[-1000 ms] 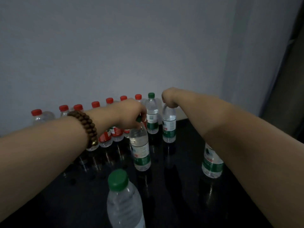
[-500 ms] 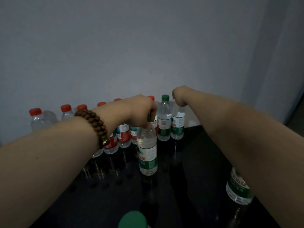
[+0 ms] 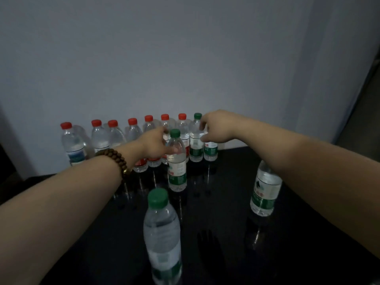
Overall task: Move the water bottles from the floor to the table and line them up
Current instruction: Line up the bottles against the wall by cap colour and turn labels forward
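The green-capped bottle stands upright on the dark tabletop, a little in front of the row of red-capped and green-capped bottles along the wall. It looks full, so I judge it rather heavy for its size, with thin clear plastic that gives under pressure and a smooth label. The safest hold is round the shoulder or the body, not the cap alone, and a push high up could tip it. The left grip lies against its shoulder from the left, with fingers showing dimly through the plastic; I cannot tell if it clasps the bottle or only touches it. The right grip is spread in a loose curve at the right end of the row and holds nothing. The near bottle and the right bottle stand apart, not yet lined up. A bead bracelet is on the left wrist.
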Tool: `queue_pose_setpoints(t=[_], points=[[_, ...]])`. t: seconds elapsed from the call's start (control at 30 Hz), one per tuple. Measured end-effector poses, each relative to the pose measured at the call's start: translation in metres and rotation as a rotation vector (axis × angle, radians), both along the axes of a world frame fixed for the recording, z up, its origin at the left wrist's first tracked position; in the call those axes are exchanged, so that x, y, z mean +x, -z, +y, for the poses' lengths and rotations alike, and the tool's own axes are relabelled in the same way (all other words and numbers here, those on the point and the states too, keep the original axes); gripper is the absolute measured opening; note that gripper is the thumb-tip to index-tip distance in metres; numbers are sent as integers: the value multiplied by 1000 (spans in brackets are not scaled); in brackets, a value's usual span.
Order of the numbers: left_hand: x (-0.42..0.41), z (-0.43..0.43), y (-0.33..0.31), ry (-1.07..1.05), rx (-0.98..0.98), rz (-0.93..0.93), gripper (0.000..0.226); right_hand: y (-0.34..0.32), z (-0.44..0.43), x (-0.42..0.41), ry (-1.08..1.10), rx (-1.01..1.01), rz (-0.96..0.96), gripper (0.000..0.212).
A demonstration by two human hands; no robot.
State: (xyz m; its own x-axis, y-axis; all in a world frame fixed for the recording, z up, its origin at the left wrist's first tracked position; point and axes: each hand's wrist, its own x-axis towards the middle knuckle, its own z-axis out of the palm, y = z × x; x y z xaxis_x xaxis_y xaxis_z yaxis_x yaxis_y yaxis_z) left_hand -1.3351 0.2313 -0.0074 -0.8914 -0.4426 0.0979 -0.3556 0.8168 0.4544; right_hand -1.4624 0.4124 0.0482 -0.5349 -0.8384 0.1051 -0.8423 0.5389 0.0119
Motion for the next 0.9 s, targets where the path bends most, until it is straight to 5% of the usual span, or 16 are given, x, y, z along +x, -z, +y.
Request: queue_pose_setpoints(t=[0.1,0.2,0.3,0.43,0.53,0.9], points=[[26,10,0,-54,2,-1,82,0,28,50,-178,-141,-347,18],[50,20,-10,-50,-74,-32,71,-6,46,108,-352,-167,-623,24],[68,32,-25,-25,-167,-56,65,-12,48,154,-447,-36,-514,40],[85,48,-38,-30,-160,-14,67,-1,44,185,-425,201,-114,49],[93,58,-41,-17,-171,3,65,8,46,186,-395,213,-168,32],[84,65,-35,-9,-294,-16,52,-34,67,100,-55,-16,-106,39]])
